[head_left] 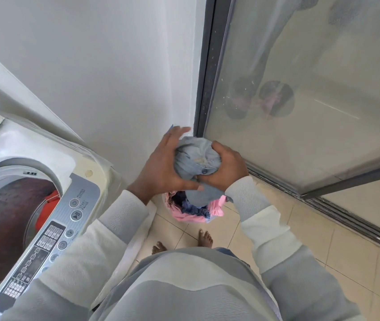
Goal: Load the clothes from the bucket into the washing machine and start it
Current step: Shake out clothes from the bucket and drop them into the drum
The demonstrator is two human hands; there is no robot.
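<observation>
While the open top-loading washing machine (45,156) stands left of the hands, a red garment (46,212) in its drum, a heap of pink and navy clothes (191,210) sits just below them. Between them is a bunched light-blue denim garment (196,158), gripped by the left hand (161,165) and right hand (227,169).

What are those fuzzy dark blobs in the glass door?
Head view: probably a reflection, faint and doubled, of the pink clothes in the dusty glass door. Same view: the wide lens bends the door frame; the light blue garment looks sharp.
</observation>
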